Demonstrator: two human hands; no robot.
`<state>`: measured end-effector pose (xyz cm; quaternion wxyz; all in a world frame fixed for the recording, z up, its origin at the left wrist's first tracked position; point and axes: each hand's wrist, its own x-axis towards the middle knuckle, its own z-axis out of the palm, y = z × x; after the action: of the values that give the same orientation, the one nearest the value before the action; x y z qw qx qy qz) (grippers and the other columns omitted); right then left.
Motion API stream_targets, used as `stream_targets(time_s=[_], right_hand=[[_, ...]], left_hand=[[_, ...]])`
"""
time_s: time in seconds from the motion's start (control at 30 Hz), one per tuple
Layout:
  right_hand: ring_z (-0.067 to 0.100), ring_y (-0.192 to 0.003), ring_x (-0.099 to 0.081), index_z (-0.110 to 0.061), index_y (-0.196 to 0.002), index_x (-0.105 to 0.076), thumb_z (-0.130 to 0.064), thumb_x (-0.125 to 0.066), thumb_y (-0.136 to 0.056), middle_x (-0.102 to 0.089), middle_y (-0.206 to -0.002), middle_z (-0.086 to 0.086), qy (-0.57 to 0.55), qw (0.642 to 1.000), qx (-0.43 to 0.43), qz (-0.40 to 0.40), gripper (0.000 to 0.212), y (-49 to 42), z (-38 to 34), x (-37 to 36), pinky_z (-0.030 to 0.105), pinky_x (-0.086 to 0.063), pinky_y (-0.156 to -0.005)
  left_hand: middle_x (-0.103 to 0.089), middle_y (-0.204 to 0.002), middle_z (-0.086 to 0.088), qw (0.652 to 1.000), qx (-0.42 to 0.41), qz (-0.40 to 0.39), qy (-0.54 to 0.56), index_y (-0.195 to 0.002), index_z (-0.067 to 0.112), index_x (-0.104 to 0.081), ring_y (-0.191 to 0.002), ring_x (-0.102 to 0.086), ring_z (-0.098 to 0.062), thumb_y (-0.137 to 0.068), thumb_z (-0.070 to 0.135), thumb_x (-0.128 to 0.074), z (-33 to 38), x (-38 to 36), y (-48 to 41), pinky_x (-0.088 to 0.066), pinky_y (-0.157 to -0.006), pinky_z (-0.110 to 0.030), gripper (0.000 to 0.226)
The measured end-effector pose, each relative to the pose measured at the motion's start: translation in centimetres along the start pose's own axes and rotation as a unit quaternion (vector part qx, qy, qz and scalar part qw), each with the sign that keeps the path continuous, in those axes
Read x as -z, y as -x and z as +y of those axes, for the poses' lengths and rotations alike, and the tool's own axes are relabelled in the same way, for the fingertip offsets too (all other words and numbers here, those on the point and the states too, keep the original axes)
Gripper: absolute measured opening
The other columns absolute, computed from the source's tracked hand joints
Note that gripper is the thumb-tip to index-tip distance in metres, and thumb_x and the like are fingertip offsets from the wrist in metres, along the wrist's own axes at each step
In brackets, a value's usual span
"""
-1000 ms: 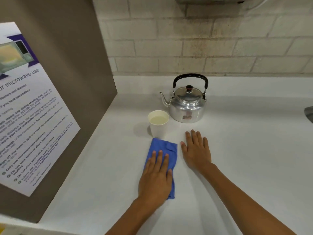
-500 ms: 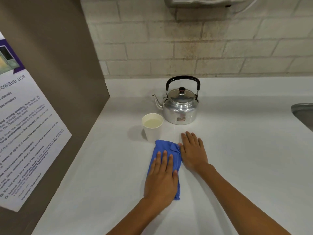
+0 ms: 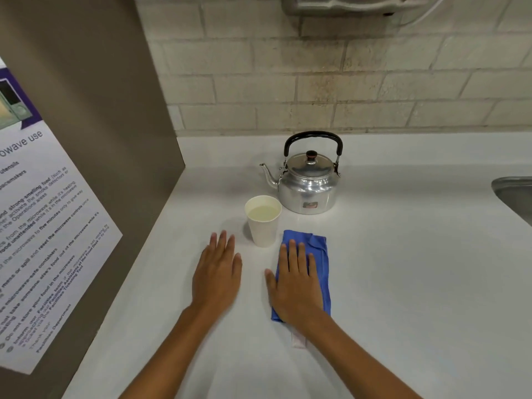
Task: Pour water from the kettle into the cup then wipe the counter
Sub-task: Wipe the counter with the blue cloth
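A shiny metal kettle (image 3: 308,188) with a black handle stands upright at the back of the white counter (image 3: 403,269), spout pointing left. Just in front of its spout sits a white paper cup (image 3: 263,226) filled with pale liquid. My right hand (image 3: 296,283) lies flat, pressing a folded blue cloth (image 3: 319,254) onto the counter right of the cup. My left hand (image 3: 217,272) rests flat on the bare counter left of the cup, fingers slightly apart, holding nothing.
A brown side panel (image 3: 100,110) with a microwave-use poster (image 3: 43,226) walls off the left. A steel sink edge (image 3: 515,194) shows at the far right. A brick wall runs behind the kettle. A small white tag (image 3: 298,339) lies by my right wrist.
The cloth was under my left hand; now my right hand covers it and it lies right of the cup. My left hand has moved off to the left onto bare counter.
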<state>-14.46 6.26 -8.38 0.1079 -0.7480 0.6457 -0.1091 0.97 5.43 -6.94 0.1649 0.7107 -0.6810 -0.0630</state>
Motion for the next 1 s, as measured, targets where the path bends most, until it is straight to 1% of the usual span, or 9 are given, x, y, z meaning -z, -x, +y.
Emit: stream_targets(time_s=[0.1, 0.23, 0.3, 0.43, 0.6, 0.7, 0.8, 0.9, 1.0], right_hand=[[0.027, -0.145, 0.009, -0.012, -0.145, 0.008, -0.041, -0.017, -0.098, 0.008, -0.158, 0.01, 0.04, 0.999, 0.009, 0.015, 0.06, 0.0, 2.1, -0.1, 0.042, 0.006, -0.117], [0.027, -0.145, 0.003, -0.017, -0.145, 0.004, -0.04, -0.019, -0.098, 0.002, -0.158, 0.008, 0.073, 0.996, -0.035, 0.034, 0.058, -0.9, 6.6, 1.1, 0.044, 0.003, -0.118], [0.028, -0.145, 0.002, -0.016, -0.146, 0.003, -0.037, -0.019, -0.098, 0.0, -0.158, 0.007, 0.085, 0.996, -0.022, 0.023, 0.056, -2.2, 7.1, 1.5, 0.044, 0.0, -0.118], [0.025, -0.145, 0.006, -0.016, -0.146, 0.004, -0.028, -0.019, -0.099, 0.004, -0.158, 0.004, 0.078, 0.991, 0.102, -0.039, 0.053, -6.1, 5.2, 1.8, 0.04, 0.003, -0.119], [0.005, -0.141, 0.012, -0.027, -0.145, 0.0, -0.024, -0.023, -0.099, 0.003, -0.155, -0.013, 0.016, 0.972, 0.226, -0.066, 0.051, -4.5, 8.7, 2.7, 0.023, 0.011, -0.114], [0.007, -0.143, 0.008, -0.032, -0.141, 0.006, -0.029, -0.022, -0.1, 0.004, -0.153, -0.016, 0.011, 0.982, 0.181, -0.052, 0.05, -3.8, 10.6, 2.9, 0.023, 0.01, -0.115], [0.013, -0.145, 0.006, -0.025, -0.144, 0.004, -0.031, -0.018, -0.1, 0.003, -0.157, -0.006, 0.037, 0.989, 0.128, -0.059, 0.05, -6.3, 8.3, 3.1, 0.03, 0.005, -0.118], [0.013, -0.144, 0.007, -0.022, -0.145, 0.004, -0.028, -0.017, -0.101, 0.003, -0.158, -0.005, 0.036, 0.986, 0.149, -0.068, 0.05, -7.2, 6.2, 3.0, 0.03, 0.005, -0.118], [0.006, -0.142, 0.011, -0.028, -0.144, 0.005, -0.031, -0.017, -0.1, 0.004, -0.156, -0.012, 0.017, 0.977, 0.205, -0.061, 0.049, -4.3, 8.1, 2.8, 0.024, 0.01, -0.116]], left_hand=[[0.006, -0.157, -0.003, 0.997, 0.001, -0.063, -0.044, -0.145, 0.016, 0.005, -0.144, 0.008, -0.019, -0.098, 0.037, -0.015, -1.1, -1.1, -1.1, 0.001, -0.116, -0.031, 0.055], [0.004, -0.157, -0.002, 0.997, -0.005, -0.058, -0.054, -0.145, 0.016, 0.005, -0.144, 0.007, -0.019, -0.098, 0.037, -0.013, -1.7, -2.1, -1.1, 0.002, -0.116, -0.032, 0.055], [0.005, -0.157, -0.003, 0.997, -0.003, -0.057, -0.055, -0.145, 0.015, 0.006, -0.144, 0.008, -0.018, -0.098, 0.037, -0.012, -1.6, -2.3, -1.1, 0.004, -0.116, -0.031, 0.055], [0.006, -0.157, -0.002, 0.997, -0.006, -0.055, -0.056, -0.145, 0.015, 0.006, -0.144, 0.008, -0.018, -0.098, 0.037, -0.012, -1.5, -2.1, -1.1, 0.004, -0.116, -0.03, 0.055], [0.006, -0.157, -0.002, 0.997, -0.011, -0.051, -0.059, -0.145, 0.015, 0.007, -0.144, 0.008, -0.017, -0.098, 0.037, -0.012, -1.8, -2.2, -1.1, 0.004, -0.115, -0.029, 0.055], [0.007, -0.157, -0.002, 0.997, -0.01, -0.045, -0.056, -0.145, 0.015, 0.007, -0.144, 0.009, -0.017, -0.098, 0.037, -0.011, -1.7, -2.4, -1.1, 0.006, -0.115, -0.029, 0.055], [0.007, -0.157, -0.002, 0.998, -0.01, -0.041, -0.056, -0.145, 0.015, 0.007, -0.143, 0.01, -0.017, -0.097, 0.037, -0.011, -1.6, -2.5, -1.2, 0.007, -0.114, -0.029, 0.055], [0.006, -0.157, -0.001, 0.997, -0.011, -0.043, -0.057, -0.144, 0.015, 0.007, -0.144, 0.009, -0.017, -0.097, 0.038, -0.011, -1.8, -2.6, -1.2, 0.005, -0.114, -0.029, 0.055], [0.006, -0.157, -0.001, 0.997, -0.014, -0.039, -0.058, -0.144, 0.016, 0.007, -0.144, 0.008, -0.016, -0.097, 0.038, -0.012, -2.0, -2.6, -1.3, 0.005, -0.114, -0.029, 0.055]])
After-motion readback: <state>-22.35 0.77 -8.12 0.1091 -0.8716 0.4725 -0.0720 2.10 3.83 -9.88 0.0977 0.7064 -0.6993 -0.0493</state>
